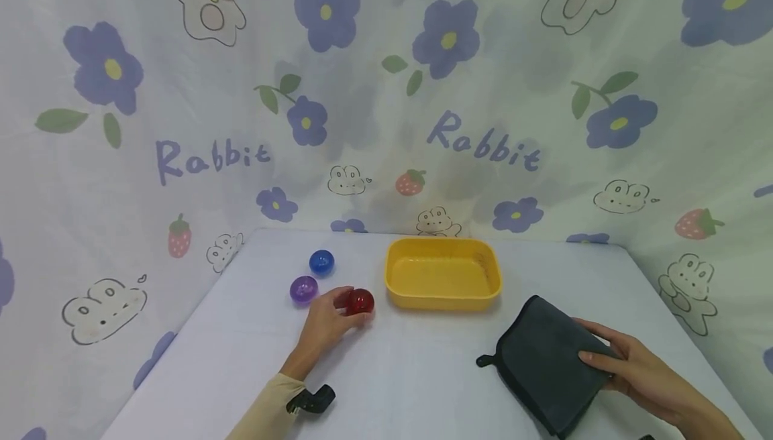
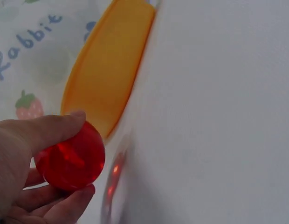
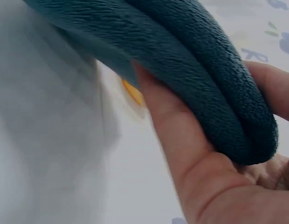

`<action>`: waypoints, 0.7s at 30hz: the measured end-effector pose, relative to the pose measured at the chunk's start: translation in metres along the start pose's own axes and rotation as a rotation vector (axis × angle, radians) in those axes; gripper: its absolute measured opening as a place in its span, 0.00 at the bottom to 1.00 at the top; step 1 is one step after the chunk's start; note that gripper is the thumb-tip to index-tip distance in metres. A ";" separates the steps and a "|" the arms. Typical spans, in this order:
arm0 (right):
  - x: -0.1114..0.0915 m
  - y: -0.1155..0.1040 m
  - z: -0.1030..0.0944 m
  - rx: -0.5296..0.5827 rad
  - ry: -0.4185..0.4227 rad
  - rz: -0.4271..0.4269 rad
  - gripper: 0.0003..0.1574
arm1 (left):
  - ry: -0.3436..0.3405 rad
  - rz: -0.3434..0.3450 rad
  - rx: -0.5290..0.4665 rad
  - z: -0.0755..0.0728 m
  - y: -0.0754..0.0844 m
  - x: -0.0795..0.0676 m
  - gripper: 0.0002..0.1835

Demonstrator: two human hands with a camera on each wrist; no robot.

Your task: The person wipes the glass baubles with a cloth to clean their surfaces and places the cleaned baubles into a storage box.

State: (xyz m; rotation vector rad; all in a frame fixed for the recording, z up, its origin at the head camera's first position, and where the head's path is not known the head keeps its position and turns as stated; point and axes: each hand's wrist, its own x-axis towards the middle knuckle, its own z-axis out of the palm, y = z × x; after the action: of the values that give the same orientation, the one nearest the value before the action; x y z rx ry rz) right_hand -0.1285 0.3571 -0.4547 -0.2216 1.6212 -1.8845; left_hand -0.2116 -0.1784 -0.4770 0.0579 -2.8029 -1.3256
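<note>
My left hand [image 1: 329, 319] pinches a clear red ball [image 1: 360, 302] between thumb and fingers, left of the yellow tray. In the left wrist view the thumb lies over the top of the red ball [image 2: 72, 158] and fingertips support it below. Its shadow with red glints falls on the white surface beside it. At the right, my right hand [image 1: 640, 366] grips the edge of a folded dark towel [image 1: 552, 359] with a small hanging loop. The right wrist view shows the plush towel [image 3: 182, 60] as teal, folded in layers, the thumb on one side and fingers on the other.
A yellow plastic tray [image 1: 443, 302] stands at the back middle of the white table [image 1: 410, 373]. Behind the left hand lie a purple ball [image 1: 304, 290] and a blue ball [image 1: 322, 263]. A rabbit-and-flower curtain [image 1: 374, 125] hangs around the table.
</note>
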 end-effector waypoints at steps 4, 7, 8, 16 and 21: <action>0.004 -0.008 0.011 -0.093 0.127 -0.046 0.35 | 0.022 -0.005 -0.051 0.000 0.010 -0.001 0.38; 0.009 -0.013 0.021 -0.176 0.222 -0.080 0.40 | 0.024 0.011 -0.103 0.000 0.018 -0.002 0.38; 0.011 -0.015 0.024 -0.199 0.254 -0.090 0.41 | 0.023 0.014 -0.124 0.000 0.021 -0.003 0.38; 0.030 -0.034 0.050 -0.330 0.366 -0.206 0.44 | -0.009 0.063 -0.272 0.001 0.044 -0.008 0.38; 0.040 -0.046 0.067 -0.397 0.394 -0.246 0.44 | -0.033 0.104 -0.310 0.003 0.057 -0.010 0.39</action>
State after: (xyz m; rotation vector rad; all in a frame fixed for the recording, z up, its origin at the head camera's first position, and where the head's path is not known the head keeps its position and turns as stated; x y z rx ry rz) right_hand -0.1418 0.2811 -0.4070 -0.2339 2.3286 -1.8468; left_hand -0.2027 -0.1395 -0.4350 -0.1187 -2.5487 -1.7269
